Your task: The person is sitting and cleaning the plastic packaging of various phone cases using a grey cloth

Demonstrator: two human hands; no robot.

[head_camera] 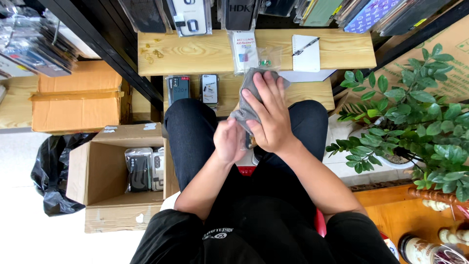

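Both hands grip a grey cloth (246, 98): right hand (270, 115) pressed flat on top, left hand (228, 141) clutching below; two packaged phone cases (194, 89) lie just beyond on the surface (312, 93).

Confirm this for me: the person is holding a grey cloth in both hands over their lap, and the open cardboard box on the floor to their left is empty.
Not quite. The head view shows the open cardboard box is not empty: it holds several packaged phone cases. The rest stands: the left hand and right hand both hold the grey cloth over the lap.
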